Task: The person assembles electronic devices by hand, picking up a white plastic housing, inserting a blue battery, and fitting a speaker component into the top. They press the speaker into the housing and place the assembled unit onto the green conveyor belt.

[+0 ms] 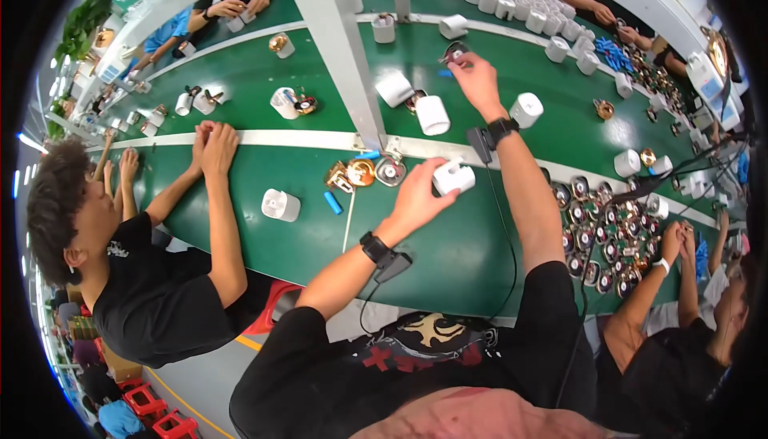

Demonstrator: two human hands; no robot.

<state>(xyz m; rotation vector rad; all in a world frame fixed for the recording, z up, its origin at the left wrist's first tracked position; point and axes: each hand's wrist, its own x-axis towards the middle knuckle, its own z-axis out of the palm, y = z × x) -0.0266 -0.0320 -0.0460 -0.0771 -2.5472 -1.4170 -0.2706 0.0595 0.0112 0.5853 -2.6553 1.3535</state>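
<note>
My left hand is closed around a white plastic housing with a notched top, above the near side of the green bench. Stretched out over the far belt, my right hand pinches a round dark part with metal in its middle. Below that hand, a white housing lies on the belt. Another white housing lies tilted beside it, with a coppery part between the two. Left of my left hand sit a silver round part, a copper-coloured round part and a blue cylinder.
A white metal post rises at the bench rail. Many round assemblies cover the bench at right. One open white housing stands at left. Co-workers sit on both sides and opposite. Cables hang from my wrist devices.
</note>
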